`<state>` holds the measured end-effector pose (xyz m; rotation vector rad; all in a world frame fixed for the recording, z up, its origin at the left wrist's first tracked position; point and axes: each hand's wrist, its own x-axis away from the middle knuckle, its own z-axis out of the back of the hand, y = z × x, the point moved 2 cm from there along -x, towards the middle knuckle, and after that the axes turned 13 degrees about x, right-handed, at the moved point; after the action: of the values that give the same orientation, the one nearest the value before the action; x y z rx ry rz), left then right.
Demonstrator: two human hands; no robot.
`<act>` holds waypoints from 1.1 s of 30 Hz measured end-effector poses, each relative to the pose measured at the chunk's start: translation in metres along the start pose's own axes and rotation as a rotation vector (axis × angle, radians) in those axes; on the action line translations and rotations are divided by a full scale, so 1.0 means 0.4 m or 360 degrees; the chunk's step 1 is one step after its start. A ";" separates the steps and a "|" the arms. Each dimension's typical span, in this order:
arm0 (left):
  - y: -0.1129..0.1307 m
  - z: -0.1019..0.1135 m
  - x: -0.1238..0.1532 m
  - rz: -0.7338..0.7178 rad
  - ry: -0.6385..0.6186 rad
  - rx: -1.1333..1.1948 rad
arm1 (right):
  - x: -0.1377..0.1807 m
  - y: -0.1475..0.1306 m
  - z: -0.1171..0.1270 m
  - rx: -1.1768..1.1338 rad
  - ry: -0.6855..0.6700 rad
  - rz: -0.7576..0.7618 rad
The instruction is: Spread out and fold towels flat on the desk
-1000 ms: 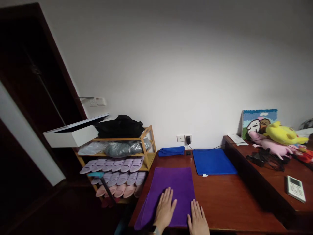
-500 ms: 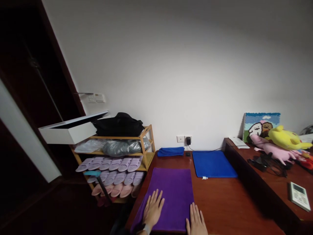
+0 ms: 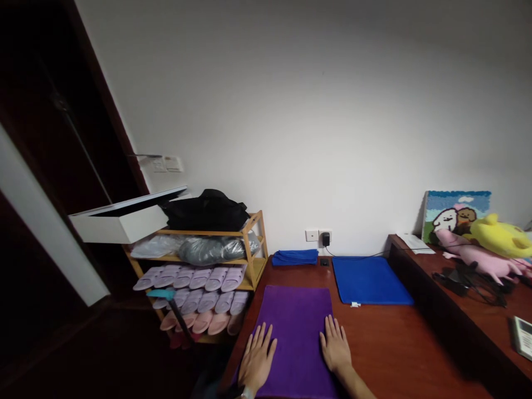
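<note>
Purple towel [image 3: 297,327]: lies flat and lengthwise on the near left part of the wooden table [image 3: 386,343], with its far short edge towards the wall and its near end running out of the bottom of the picture.
Left hand [image 3: 257,360]: palm down with the fingers spread wide, holding nothing. It rests over the towel's left long edge, close to the table's left side.
Right hand [image 3: 334,346]: also flat and spread, gripping nothing. It rests over the towel's right long edge, with the outer fingers seemingly on bare wood.
Step in hand: pressing the cloth flat, by the look of it.
Doing it well: I judge that light, even pressure from the whole palm, stroked from the middle out to the edges, suits it best. Both hands should work together so the cloth does not skew or bunch.
Left edge: the towel runs very near the table's drop, with the shoe rack [image 3: 253,244] and its slippers below. A push that way could slide the cloth off.
Far side: a blue mat [image 3: 369,280] lies just beyond the right far corner, apart from the towel. A folded blue cloth [image 3: 295,257] and a plugged-in charger [image 3: 326,239] sit by the wall.
Right side: bare wood reaches to the raised desk [image 3: 457,310], which carries plush toys [image 3: 477,252].
Open room: mostly to the right of the towel.
</note>
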<state>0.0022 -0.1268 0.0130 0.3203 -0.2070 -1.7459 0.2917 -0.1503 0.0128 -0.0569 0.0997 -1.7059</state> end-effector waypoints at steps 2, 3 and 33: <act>-0.005 -0.002 0.001 -0.0005 0.0031 0.0015 | -0.009 0.005 -0.022 0.0008 0.0030 -0.0028; -0.007 -0.003 0.001 -0.0004 0.0057 0.0020 | -0.010 0.007 -0.033 0.0005 0.0046 -0.0032; 0.288 -0.119 -0.134 -0.0495 -0.0158 0.0168 | -0.019 0.009 -0.095 -0.0021 0.0195 -0.0117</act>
<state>0.1343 -0.0956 0.0094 0.3576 -0.3362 -2.0648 0.2926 -0.1418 -0.0251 0.0347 0.2023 -1.7816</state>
